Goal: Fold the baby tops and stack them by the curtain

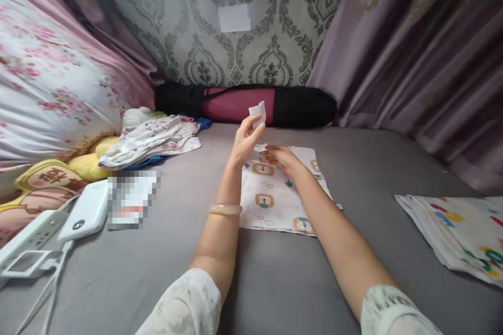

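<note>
A white cloth with tan lion faces and green leaves (275,204) lies flat in a rectangle on the grey sheet. Above its far left corner my left hand (248,138) is raised, fingers and thumb pinched on a small white piece (258,112), which may be a cloth edge or a separate item. My right hand (281,158) rests at the cloth's far edge, its fingers curled near a whitish part there. Whether those fingertips grip it is too small to tell.
Folded patterned cloth (463,230) lies at the right. Crumpled clothes (157,138), a white power bank (86,209) and a power strip (35,235) sit at the left. A black and maroon bag (239,104) lies along the wall.
</note>
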Action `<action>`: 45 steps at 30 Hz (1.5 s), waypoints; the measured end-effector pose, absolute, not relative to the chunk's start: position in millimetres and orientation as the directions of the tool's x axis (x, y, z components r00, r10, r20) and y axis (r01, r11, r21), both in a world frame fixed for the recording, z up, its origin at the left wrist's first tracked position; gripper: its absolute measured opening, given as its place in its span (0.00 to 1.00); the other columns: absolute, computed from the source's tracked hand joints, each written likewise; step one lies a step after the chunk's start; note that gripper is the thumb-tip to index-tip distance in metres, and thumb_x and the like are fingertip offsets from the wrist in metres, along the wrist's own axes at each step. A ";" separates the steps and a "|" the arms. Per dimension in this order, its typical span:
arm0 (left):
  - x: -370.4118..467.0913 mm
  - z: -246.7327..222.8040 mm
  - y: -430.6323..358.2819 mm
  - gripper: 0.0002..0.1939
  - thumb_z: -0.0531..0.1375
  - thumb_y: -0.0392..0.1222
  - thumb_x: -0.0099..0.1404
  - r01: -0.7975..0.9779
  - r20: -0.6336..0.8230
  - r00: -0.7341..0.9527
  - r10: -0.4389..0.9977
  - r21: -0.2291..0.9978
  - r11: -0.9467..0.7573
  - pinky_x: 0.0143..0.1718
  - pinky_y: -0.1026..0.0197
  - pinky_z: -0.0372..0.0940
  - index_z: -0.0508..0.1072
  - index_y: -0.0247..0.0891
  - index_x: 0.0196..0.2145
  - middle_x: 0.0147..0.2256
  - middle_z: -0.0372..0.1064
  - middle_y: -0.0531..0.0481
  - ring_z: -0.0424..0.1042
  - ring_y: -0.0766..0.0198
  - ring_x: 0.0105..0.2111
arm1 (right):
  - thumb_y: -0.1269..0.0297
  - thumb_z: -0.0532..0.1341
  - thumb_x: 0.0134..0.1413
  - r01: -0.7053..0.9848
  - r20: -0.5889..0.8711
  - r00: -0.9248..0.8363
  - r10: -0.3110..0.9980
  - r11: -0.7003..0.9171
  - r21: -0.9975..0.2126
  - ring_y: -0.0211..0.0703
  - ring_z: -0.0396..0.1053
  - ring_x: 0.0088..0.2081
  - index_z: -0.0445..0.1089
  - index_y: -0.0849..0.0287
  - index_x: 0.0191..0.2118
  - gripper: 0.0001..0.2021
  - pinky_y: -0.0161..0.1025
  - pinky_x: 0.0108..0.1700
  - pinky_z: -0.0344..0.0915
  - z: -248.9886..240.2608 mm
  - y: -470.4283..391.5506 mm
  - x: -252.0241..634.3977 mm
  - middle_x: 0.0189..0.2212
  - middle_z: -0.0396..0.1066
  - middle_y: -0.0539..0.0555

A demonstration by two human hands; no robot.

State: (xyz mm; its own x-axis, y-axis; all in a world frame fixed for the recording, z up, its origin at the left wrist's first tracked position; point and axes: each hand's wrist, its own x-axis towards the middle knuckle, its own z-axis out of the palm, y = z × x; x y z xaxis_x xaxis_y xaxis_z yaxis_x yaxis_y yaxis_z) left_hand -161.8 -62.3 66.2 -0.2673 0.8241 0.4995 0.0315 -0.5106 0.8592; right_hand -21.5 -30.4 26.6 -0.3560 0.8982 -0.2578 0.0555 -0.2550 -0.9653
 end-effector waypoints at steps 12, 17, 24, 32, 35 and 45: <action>-103.4 40.2 -71.7 0.25 0.62 0.54 0.63 0.493 0.251 0.219 0.943 0.805 -0.329 0.60 0.50 0.59 0.73 0.39 0.54 0.66 0.51 0.39 0.59 0.45 0.62 | 0.41 0.35 0.63 -0.100 -0.263 -0.290 0.920 -0.303 -0.948 0.52 0.73 0.43 0.67 0.57 0.39 0.30 0.49 0.45 0.69 19.3 -23.2 40.7 0.35 0.75 0.61; -139.6 43.4 -63.7 0.14 0.58 0.44 0.66 0.395 0.331 -0.128 0.935 0.882 -0.258 0.55 0.54 0.63 0.76 0.38 0.46 0.51 0.72 0.41 0.69 0.54 0.53 | 0.48 0.49 0.63 -0.162 -0.259 -0.244 0.934 -0.303 -0.939 0.51 0.73 0.44 0.66 0.57 0.44 0.19 0.50 0.44 0.72 12.6 -20.8 38.9 0.40 0.75 0.60; -208.0 23.2 -67.5 0.08 0.62 0.33 0.53 0.246 0.195 -0.481 0.855 0.966 -0.082 0.46 0.54 0.67 0.76 0.37 0.33 0.30 0.74 0.47 0.74 0.55 0.38 | 0.78 0.56 0.54 -0.363 -0.363 -0.030 0.931 -0.349 -0.864 0.39 0.73 0.30 0.67 0.58 0.37 0.09 0.43 0.38 0.76 10.9 -19.1 36.3 0.28 0.74 0.50; -197.5 9.5 -73.3 0.11 0.64 0.39 0.51 0.389 0.009 -0.380 0.925 0.909 0.151 0.27 0.64 0.64 0.77 0.36 0.35 0.24 0.68 0.52 0.68 0.64 0.25 | 0.80 0.56 0.46 -0.265 -0.312 0.097 0.945 -0.278 -0.923 0.38 0.73 0.29 0.69 0.59 0.35 0.12 0.42 0.37 0.76 21.1 -16.3 48.1 0.24 0.73 0.48; -192.1 7.6 -72.5 0.15 0.65 0.38 0.51 0.483 -0.005 -0.347 0.938 0.856 0.183 0.28 0.65 0.63 0.76 0.37 0.38 0.26 0.68 0.52 0.67 0.66 0.25 | 0.80 0.55 0.46 -0.248 -0.307 0.104 0.946 -0.274 -0.929 0.37 0.72 0.28 0.68 0.59 0.33 0.11 0.41 0.37 0.75 22.2 -15.3 52.0 0.24 0.73 0.48; -189.8 -0.2 -67.2 0.19 0.68 0.38 0.50 0.475 -0.060 -0.439 0.896 0.832 0.288 0.35 0.59 0.64 0.72 0.39 0.40 0.33 0.73 0.46 0.73 0.57 0.34 | 0.84 0.55 0.42 -0.165 -0.321 0.215 0.922 -0.290 -0.943 0.35 0.72 0.25 0.70 0.59 0.34 0.15 0.38 0.33 0.76 15.7 -12.5 60.9 0.22 0.71 0.46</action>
State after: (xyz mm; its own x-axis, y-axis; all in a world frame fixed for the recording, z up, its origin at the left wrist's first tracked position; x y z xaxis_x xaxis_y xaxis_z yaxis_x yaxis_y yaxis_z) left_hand -189.8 -67.2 -0.2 -0.4392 0.8964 -0.0602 0.4747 0.2884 0.8316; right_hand 60.9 -12.5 15.7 0.2150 0.9222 -0.3214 -0.1653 -0.2899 -0.9427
